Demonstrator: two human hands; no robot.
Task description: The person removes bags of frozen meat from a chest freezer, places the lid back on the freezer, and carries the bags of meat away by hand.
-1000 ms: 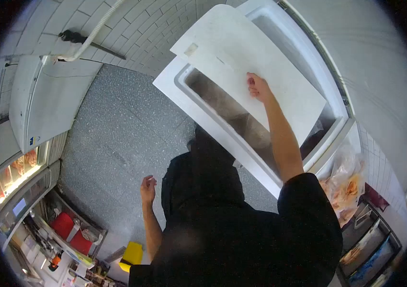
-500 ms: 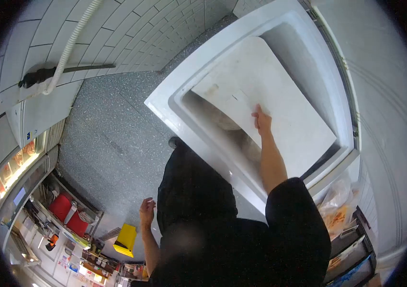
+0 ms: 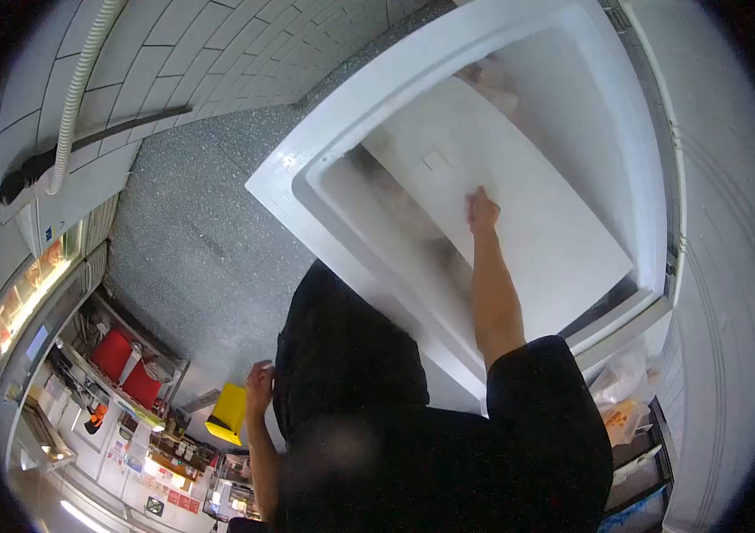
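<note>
Head cam view, so you're looking down at a big flat white board (image 3: pixel 542 222) sitting slantwise inside the opening of a white chest freezer (image 3: pixel 275 182). Right hand (image 3: pixel 483 211) is out over the board, around the middle of its length and closer to the long edge on the wearer's left. Fingers look partly curled with one poking forward, and they seem to be at the board's surface, but honestly I can't tell if they're clamped on anything or just resting there.

Left hand (image 3: pixel 258 386) is well apart from the right one and from the board, hanging outside the freezer by the wearer's left thigh, fingers loosely bent and a bit apart.

Board's near right corner is down by the inner wall. There's brownish, hazy stuff under its left edge, too blurry to name, and some pinkish stuff (image 3: pixel 495 89) past the far end. Clear plastic bag (image 3: pixel 623 377) just beside the freezer on the right, yellow container (image 3: pixel 228 413) on the floor (image 3: pixel 191 213) near the left hand.
</note>
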